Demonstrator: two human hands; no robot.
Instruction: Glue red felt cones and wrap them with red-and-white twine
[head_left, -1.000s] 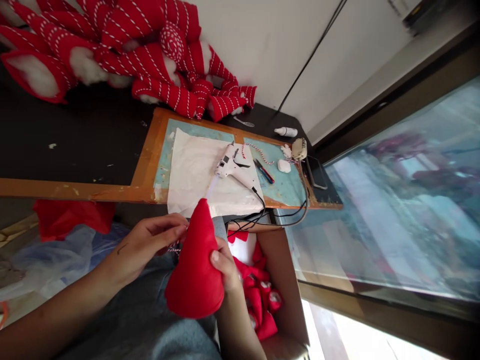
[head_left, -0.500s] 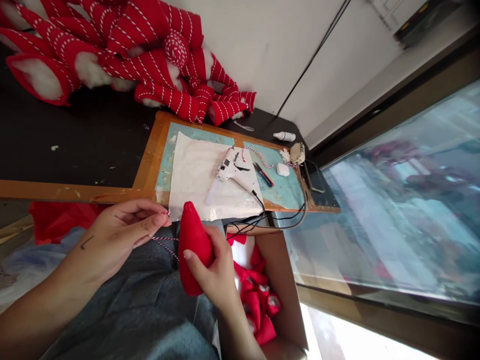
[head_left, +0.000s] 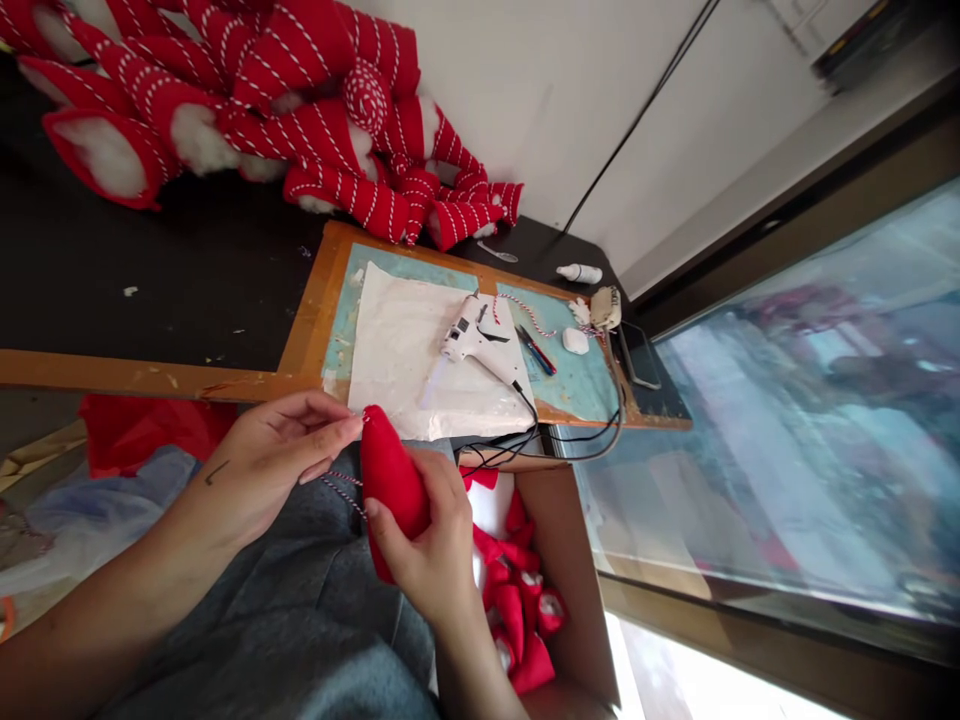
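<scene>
Dark worktop stretches across the left, carrying a heap of red cones with white stitching and white filling, while a red cloth lies below its edge. Over a grey-clad lap, the left hand reaches in with the wrist turned, its fingertips pinched at the tip of a red felt cone. A red-and-white twine hangs beside that tip. The right hand curls closed around the cone's body, holding it above the lap. Light and soft, the stuffed felt should yield easily, so its fat middle looks the surest place to hold. Further right, a wood-edged board bears a white paper sheet and a hot glue gun. Below it, a cardboard box holds more red pieces, beside a window.
</scene>
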